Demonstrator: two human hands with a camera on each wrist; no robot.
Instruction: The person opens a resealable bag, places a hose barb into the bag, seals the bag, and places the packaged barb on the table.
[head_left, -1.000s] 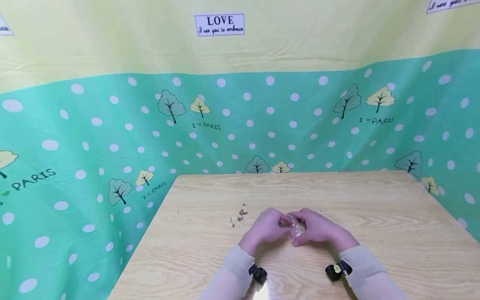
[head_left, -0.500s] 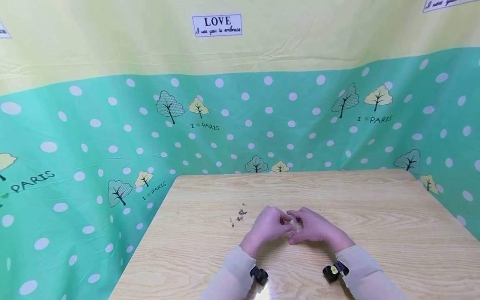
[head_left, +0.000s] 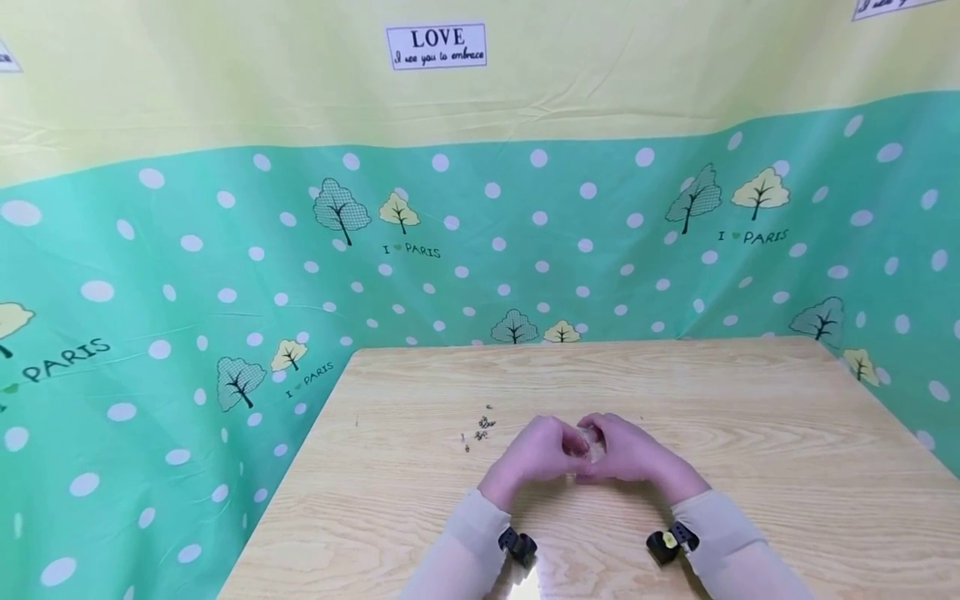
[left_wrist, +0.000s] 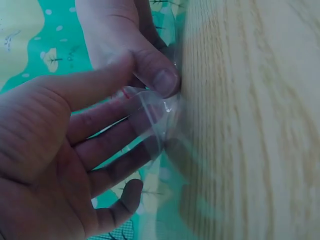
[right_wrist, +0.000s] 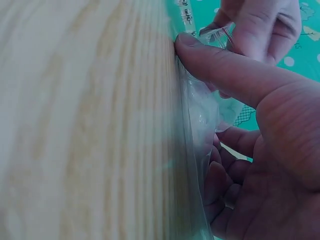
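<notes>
A clear zip-lock bag (head_left: 595, 447) is between my two hands, low over the wooden table. My left hand (head_left: 542, 450) pinches the bag's upper part; in the left wrist view its thumb lies across the clear film (left_wrist: 150, 117), by a small red mark, with the other fingers behind it. From the other side my right hand (head_left: 633, 450) grips the bag, its thumb on the near face and fingers curled behind. Crumpled plastic (right_wrist: 202, 107) hangs beneath that thumb in the right wrist view. The fingers partly hide the bag.
Several small dark metal bits (head_left: 483, 423) lie scattered on the table (head_left: 420, 500) left of my hands. A tiny thin piece (head_left: 357, 422) is farther left. Behind the table hangs a green and yellow patterned cloth (head_left: 540, 250).
My hands stay in the same place but have drawn closer together around the bag, fingers shifting over it. Less of the bag shows than a second ago. The metal bits have not moved.
</notes>
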